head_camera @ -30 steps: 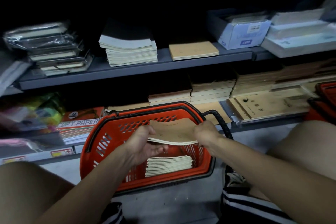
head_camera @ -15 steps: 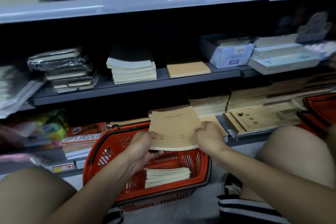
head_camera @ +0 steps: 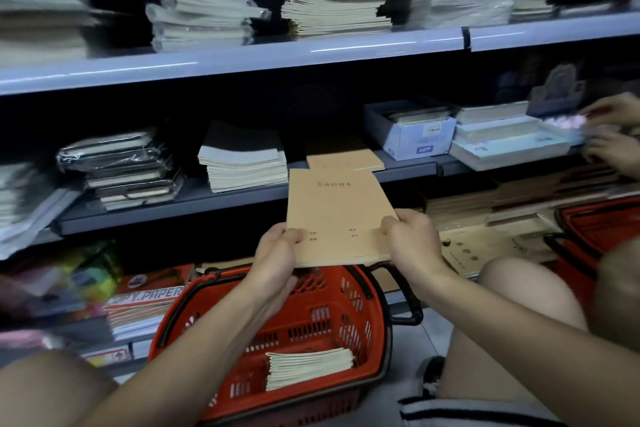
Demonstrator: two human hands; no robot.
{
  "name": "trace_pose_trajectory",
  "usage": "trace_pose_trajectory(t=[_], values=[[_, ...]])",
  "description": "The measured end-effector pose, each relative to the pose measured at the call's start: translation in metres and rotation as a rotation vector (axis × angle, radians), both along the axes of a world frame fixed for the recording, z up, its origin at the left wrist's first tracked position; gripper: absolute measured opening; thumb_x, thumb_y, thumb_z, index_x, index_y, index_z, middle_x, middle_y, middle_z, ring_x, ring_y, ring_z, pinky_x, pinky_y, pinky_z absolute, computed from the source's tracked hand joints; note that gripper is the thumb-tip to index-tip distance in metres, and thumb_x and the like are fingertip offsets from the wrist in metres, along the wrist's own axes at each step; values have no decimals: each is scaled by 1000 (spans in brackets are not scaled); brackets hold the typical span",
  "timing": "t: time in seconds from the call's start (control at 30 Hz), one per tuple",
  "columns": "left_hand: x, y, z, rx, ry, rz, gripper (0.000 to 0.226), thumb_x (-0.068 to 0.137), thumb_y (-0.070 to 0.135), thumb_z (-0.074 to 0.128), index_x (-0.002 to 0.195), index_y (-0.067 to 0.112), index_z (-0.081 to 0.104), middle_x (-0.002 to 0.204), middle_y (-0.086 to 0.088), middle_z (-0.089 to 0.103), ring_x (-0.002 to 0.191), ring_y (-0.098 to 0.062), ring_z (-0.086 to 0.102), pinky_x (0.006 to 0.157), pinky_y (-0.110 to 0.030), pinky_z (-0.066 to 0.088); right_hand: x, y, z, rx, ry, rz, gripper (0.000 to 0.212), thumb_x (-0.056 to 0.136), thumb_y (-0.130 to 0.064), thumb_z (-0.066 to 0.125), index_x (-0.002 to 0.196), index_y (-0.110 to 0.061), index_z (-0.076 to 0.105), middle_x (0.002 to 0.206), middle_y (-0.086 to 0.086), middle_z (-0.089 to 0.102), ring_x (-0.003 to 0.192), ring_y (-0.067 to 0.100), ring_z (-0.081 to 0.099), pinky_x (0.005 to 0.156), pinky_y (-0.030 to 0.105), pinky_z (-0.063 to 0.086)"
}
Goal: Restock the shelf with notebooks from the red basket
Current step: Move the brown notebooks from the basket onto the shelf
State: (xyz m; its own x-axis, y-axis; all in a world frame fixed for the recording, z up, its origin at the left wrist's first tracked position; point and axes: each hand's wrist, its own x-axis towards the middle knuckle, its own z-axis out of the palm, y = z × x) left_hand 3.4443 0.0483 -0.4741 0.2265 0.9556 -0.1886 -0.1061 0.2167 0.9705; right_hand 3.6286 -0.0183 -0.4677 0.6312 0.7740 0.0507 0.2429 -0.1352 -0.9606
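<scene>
While both hands lift it above the red basket (head_camera: 277,326), the tan bundle of notebooks (head_camera: 337,215) hangs in the air, its far edge level with the front lip of the middle shelf (head_camera: 242,199) and just short of the thin tan stack (head_camera: 344,160) lying there. The left hand (head_camera: 277,253) grips the bundle's near left corner, thumb on the cover, the other fingers curled underneath. The right hand (head_camera: 410,239) pinches the near right corner, thumb on top and fingers (head_camera: 391,225) wrapped round the edge. Small printed characters show on the cover, too fine to read.

Down in the basket, below the bundle, a pile of cream-edged notebooks (head_camera: 308,367) lies flat on the bottom. The basket's black handle (head_camera: 403,291) is folded outward on its right side.

Left of the tan stack on that shelf sits a dark-covered stack (head_camera: 242,159), and further left a heap of plastic-wrapped books (head_camera: 124,166). To the right of it stands a blue-and-white box (head_camera: 415,135). Above the bundle, the upper shelf (head_camera: 242,61) carries more paper stacks, blurred at both ends.

At the far right, beyond the box, another person's hands (head_camera: 613,135) are blurred at the shelf edge, and a second red basket (head_camera: 602,229) sits below them. Left of the main basket, a copy paper pack (head_camera: 149,291) lies on the lowest shelf.
</scene>
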Motion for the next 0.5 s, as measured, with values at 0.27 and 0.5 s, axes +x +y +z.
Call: trace_pose_trajectory(t=[0.27, 0.5], values=[[22, 24, 17, 115, -19, 6, 17, 105, 12, 49, 116, 15, 61, 106, -5, 79, 97, -22, 74, 82, -43, 61, 15, 20, 15, 80, 303, -52, 7, 84, -10, 59, 77, -11, 61, 65, 3, 55, 65, 24, 48, 61, 36, 39], [44, 64, 23, 169, 31, 19, 21, 106, 16, 48, 123, 21, 59, 112, 1, 77, 105, -19, 73, 79, -36, 58, 35, 61, 13, 76, 303, -43, 16, 85, -12, 64, 73, -14, 54, 68, 0, 50, 67, 21, 42, 69, 37, 35]])
